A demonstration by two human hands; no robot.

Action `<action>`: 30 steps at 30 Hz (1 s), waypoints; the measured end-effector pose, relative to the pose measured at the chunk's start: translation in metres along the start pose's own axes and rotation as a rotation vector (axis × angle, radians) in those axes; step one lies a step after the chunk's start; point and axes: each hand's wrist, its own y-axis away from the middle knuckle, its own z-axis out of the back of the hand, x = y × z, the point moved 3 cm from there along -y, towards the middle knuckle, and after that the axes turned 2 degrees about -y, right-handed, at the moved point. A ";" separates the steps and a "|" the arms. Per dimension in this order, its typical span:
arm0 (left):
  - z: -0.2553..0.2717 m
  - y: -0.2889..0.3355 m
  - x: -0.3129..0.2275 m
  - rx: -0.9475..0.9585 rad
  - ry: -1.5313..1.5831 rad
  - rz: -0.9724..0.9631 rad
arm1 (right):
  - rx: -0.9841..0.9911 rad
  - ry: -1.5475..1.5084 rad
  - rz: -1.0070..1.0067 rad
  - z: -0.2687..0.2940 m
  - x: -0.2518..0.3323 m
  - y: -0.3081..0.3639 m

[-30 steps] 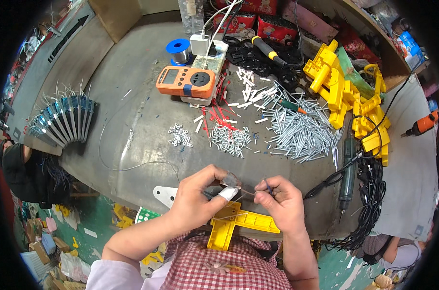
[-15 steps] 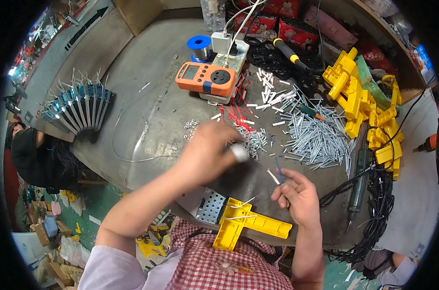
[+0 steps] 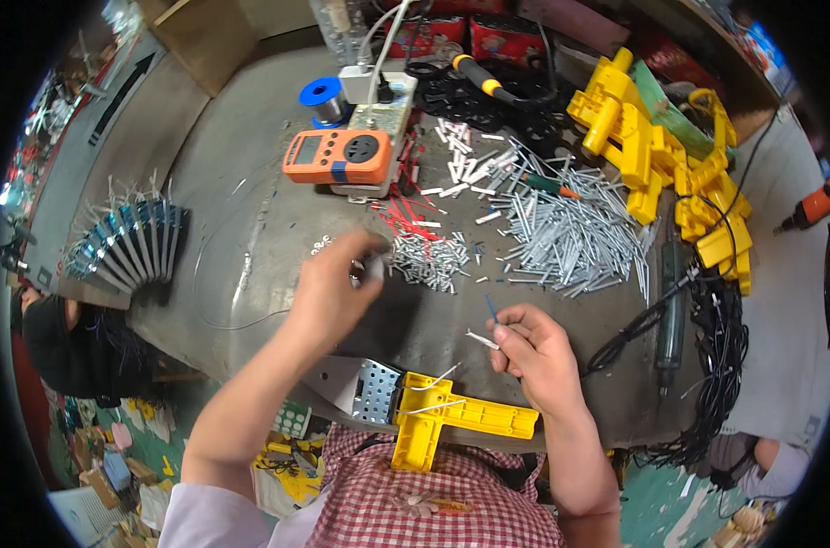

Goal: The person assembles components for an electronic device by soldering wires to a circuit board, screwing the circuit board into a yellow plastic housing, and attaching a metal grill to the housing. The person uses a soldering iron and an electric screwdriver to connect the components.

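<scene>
My left hand (image 3: 334, 285) is over the table just left of a heap of small screws (image 3: 430, 262). Its fingers are curled together, and a small shiny bit shows at the fingertips, too blurred to name. My right hand (image 3: 535, 354) pinches a short white tube-like piece (image 3: 481, 340) and a thin blue strip (image 3: 491, 309) between thumb and fingers. Below the hands, at the table's near edge, lies a yellow T-shaped plastic housing half (image 3: 465, 416) with two white wires across it. A perforated metal plate (image 3: 375, 391) joins its left end.
An orange meter (image 3: 337, 156) and a solder spool (image 3: 323, 100) stand at the back. Long screws (image 3: 570, 228) lie heaped right of centre, near white sleeves (image 3: 460, 164). Yellow housings (image 3: 634, 137), a soldering iron (image 3: 671, 320) and black cables (image 3: 707, 384) line the right side. Finned parts (image 3: 136, 242) stand left.
The view has swung right, so the table things sit further left. My left hand has drawn slightly left from the small screws. The white piece in my right hand lies flatter.
</scene>
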 end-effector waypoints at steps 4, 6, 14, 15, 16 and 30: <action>-0.014 0.032 -0.036 0.136 0.227 -0.163 | 0.100 -0.029 0.012 -0.012 0.013 0.002; -0.020 0.035 -0.048 0.211 0.387 -0.085 | 0.123 0.015 0.036 -0.015 0.014 0.004; -0.022 0.052 -0.068 -0.127 0.079 -0.825 | 0.130 -0.177 -0.072 -0.005 0.017 0.015; -0.021 0.054 -0.068 -0.128 0.077 -0.825 | 0.196 -0.201 -0.103 -0.006 0.017 0.016; -0.021 0.052 -0.068 -0.053 0.172 -0.738 | 0.192 -0.201 -0.103 -0.005 0.019 0.016; -0.029 0.056 -0.041 0.304 1.054 0.207 | -0.127 0.539 0.420 -0.017 0.021 0.027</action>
